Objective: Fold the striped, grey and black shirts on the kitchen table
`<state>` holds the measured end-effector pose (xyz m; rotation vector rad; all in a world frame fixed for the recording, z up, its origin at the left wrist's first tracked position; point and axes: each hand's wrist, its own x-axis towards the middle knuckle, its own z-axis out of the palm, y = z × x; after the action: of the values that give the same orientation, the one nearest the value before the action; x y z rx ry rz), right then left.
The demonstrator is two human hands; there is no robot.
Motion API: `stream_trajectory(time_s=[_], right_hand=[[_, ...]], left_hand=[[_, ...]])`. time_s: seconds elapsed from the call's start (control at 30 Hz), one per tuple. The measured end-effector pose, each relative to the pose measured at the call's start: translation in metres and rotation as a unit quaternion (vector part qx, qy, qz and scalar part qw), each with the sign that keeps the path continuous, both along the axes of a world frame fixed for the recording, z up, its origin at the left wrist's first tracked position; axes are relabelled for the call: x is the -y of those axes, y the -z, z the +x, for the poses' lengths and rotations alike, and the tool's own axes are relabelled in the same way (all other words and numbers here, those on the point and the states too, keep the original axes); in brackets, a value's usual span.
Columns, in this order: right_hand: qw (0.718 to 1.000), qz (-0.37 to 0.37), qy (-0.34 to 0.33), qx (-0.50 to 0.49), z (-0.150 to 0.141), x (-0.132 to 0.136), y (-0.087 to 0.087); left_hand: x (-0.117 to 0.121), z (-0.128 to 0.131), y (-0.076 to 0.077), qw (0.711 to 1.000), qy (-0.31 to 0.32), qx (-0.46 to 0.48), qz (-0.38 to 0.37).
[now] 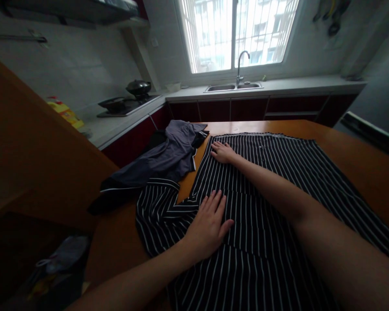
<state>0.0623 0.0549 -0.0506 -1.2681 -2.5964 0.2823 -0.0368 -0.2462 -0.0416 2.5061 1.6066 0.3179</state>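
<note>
The left forearm slants in from the lower left, its hand palm down and pointing up the picture. The right arm reaches from the lower right across a striped shirt, its hand palm down near the far left corner of the cloth. The shirt lies spread on the wooden surface, under the fingers of both hands, with a sleeve bent out to the left. The left fingers are straight and slightly parted, thumb out; the right fingers are spread. Both touch the cloth, gripping nothing.
</note>
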Motion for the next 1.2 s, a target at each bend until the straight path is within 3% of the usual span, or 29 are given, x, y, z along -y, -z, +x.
stream_trajectory(time_s=[0.13, 0.23, 0.33, 0.5, 0.6, 0.67, 0.77, 0.83, 0.93, 1.0, 1.1, 1.2], right_hand=[[0.999, -0.009, 0.037, -0.003, 0.005, -0.040, -0.005], [0.998, 0.000, 0.061, -0.004, 0.009, -0.044, -0.014], [0.999, 0.025, 0.040, -0.003, 0.007, -0.017, -0.020], [0.977, 0.026, -0.208, -0.032, 0.016, 0.067, -0.009], [0.965, 0.001, -0.262, -0.011, 0.044, 0.087, 0.002], [0.977, -0.015, -0.211, 0.012, 0.070, 0.073, 0.003], [0.999, -0.033, -0.017, 0.039, 0.111, 0.025, -0.010], [0.996, -0.031, 0.078, 0.036, 0.135, -0.005, -0.023], [0.988, -0.014, 0.151, 0.015, 0.156, -0.023, -0.036], [0.987, 0.001, 0.160, 0.003, 0.156, -0.012, -0.037], [0.997, 0.011, 0.080, -0.007, 0.147, 0.035, -0.030], [0.988, -0.013, -0.152, -0.030, 0.146, 0.096, -0.027]], left_hand=[[0.000, -0.001, 0.001, 1.000, -0.002, -0.007, -0.008], [-0.001, -0.001, 0.002, 1.000, -0.005, -0.014, -0.013], [-0.002, -0.001, 0.004, 1.000, -0.005, -0.016, -0.011], [-0.003, -0.003, 0.009, 1.000, -0.006, -0.020, 0.008], [-0.004, -0.005, 0.012, 1.000, -0.005, -0.014, 0.028], [-0.004, -0.005, 0.013, 0.999, -0.001, -0.010, 0.040], [-0.005, -0.007, 0.015, 0.999, 0.001, -0.015, 0.043], [-0.006, -0.008, 0.016, 0.999, 0.001, -0.023, 0.044], [-0.008, -0.010, 0.018, 0.998, 0.002, -0.030, 0.058], [-0.009, -0.011, 0.021, 0.997, 0.005, -0.028, 0.072], [-0.011, -0.012, 0.024, 0.996, 0.012, -0.026, 0.087], [-0.012, -0.013, 0.026, 0.995, 0.015, -0.031, 0.095]])
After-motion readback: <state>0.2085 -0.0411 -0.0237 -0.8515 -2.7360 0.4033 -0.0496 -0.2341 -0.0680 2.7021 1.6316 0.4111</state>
